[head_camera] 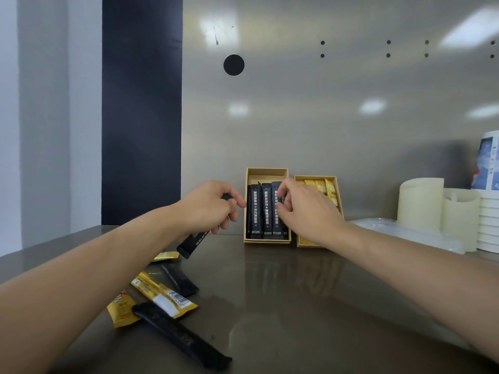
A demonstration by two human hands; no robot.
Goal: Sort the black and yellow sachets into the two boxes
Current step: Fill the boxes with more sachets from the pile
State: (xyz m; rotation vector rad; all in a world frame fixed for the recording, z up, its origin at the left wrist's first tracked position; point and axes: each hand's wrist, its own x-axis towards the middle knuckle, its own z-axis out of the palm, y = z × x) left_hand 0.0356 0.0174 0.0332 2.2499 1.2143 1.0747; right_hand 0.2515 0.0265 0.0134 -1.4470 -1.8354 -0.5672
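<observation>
- While the left hand (208, 203) hovers just to the left of the boxes, its fingers (232, 201) are curled around the upper end of a black sachet (193, 242), and the free end hangs down toward the bench (297, 292).
- From the head view, this held sachet lies slanted, its long axis going from upper right to lower left. The packed black sachets (266, 209) in the left box (266, 240) lie side by side with the long axis pointing away from the person.
- I judge that the coming move depends on this: the left box is just to the right of the left hand, which is the nearer hand, and the sachet must be turned to lie parallel to the packed ones before it can go in.
- The right hand (305, 209) is over the right edge of the same box. Its thumb and forefinger are bent at the rightmost packed sachet (276, 225) and seem to pinch it, perhaps to straighten it or make room.
- I cannot tell whether a free slot remains in that box.
- The right box (316, 177), touching or just beside the left one, holds yellow sachets (321, 186), partly hidden by the right hand.
- On the bench near the left forearm, the loose yellow sachets (164, 295) and loose black sachets (181, 338) are not yet sorted.
</observation>
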